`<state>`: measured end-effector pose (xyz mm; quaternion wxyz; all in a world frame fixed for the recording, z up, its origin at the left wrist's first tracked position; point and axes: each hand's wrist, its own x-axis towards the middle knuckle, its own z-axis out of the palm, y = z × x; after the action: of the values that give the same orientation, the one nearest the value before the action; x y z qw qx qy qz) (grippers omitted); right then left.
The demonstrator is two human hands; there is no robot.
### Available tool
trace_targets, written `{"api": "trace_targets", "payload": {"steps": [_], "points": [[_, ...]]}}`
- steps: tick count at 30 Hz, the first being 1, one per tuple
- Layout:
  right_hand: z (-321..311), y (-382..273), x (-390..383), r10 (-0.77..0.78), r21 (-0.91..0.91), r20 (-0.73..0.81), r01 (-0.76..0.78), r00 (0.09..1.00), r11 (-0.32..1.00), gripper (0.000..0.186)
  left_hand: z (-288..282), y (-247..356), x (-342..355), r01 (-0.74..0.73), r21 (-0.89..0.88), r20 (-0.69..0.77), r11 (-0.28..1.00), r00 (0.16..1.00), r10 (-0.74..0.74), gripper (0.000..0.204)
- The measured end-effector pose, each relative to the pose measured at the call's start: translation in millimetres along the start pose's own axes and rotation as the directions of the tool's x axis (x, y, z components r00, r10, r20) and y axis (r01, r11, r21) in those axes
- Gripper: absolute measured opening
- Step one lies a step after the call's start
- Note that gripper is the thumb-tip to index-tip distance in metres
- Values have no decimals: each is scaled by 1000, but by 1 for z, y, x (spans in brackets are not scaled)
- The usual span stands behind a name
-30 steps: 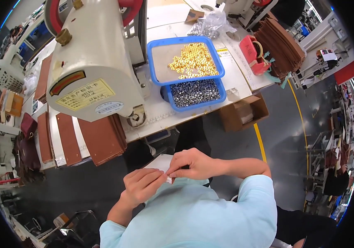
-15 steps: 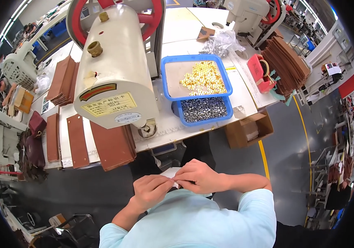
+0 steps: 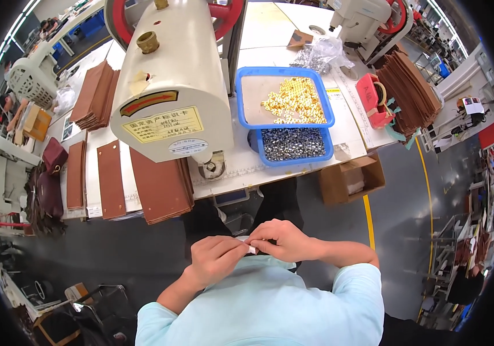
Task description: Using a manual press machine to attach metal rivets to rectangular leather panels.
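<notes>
Left to right, we record brown panels [image 3: 156, 190] stacked on the worktop [image 3: 240, 157], the left hand [image 3: 217, 258] with fingers closed on a small white piece [image 3: 252, 250] near the pale-blue shirt [image 3: 270, 305], the right hand [image 3: 283, 240] likewise pinching it, and a blue tray [image 3: 251, 95] of gold-coloured parts [image 3: 298, 101].

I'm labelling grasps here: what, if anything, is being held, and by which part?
A pale piece, mostly hidden, pinched between the left hand and right hand, apparently along its edge nearest the body.
</notes>
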<state>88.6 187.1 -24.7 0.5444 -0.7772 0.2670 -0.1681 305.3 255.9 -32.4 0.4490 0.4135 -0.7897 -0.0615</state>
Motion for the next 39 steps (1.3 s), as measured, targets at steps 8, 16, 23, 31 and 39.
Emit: {"api": "trace_targets", "payload": {"steps": [8,16,23,31,39], "points": [[7,2,-2,-71,-100,-37,67,997,993,14,1,1,-5,58,6,37,998,998,-58,21],[9,9,2,-277,-264,-120,238,954,935,28,3,5,-7,230,-112,49,967,973,-226,21],[15,21,7,-333,-319,-181,265,926,910,22,1,5,-8,448,-191,139,873,893,-428,25],[23,30,15,-424,-399,-199,322,884,859,22,0,4,0,559,-113,396,822,784,-478,43],[32,36,15,-422,-395,-222,315,879,863,14,-2,2,7,702,-127,509,701,653,-561,36]]}}
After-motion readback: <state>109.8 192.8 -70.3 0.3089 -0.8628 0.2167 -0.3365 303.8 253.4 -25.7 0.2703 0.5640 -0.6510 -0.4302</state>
